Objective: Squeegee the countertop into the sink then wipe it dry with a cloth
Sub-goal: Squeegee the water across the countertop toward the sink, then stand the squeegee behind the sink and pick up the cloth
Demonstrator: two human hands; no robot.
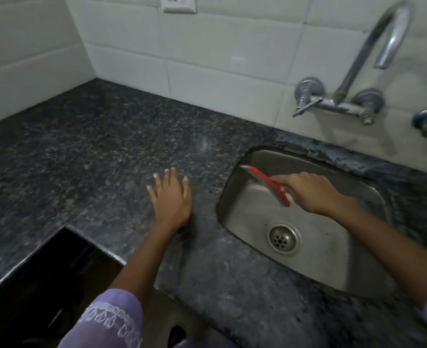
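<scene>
Granite fills most of the head view: a dark speckled stone countertop (94,151) runs along a wall of white glazed tiles (207,59), with an oval stainless-steel sink (235,197) sunk into its right part. The left hand (171,197) lies flat on the counter just left of the sink rim, palm down, fingers spread and grasping nothing. The right hand (310,192) reaches over the basin and is clenched around the handle of a red plastic squeegee (267,183), whose long blade edge slants from the sink's upper-left rim down toward the hand; the far tip seems to touch the rim, though blur makes that uncertain. Below the squeegee a round perforated metal drain (282,238) sits in the basin floor. A curved chrome wall tap (358,79) with two round valves is mounted on the tiles above the sink. Pale lilac embroidered sleeves (112,320) cover both forearms at the bottom edge.
</scene>
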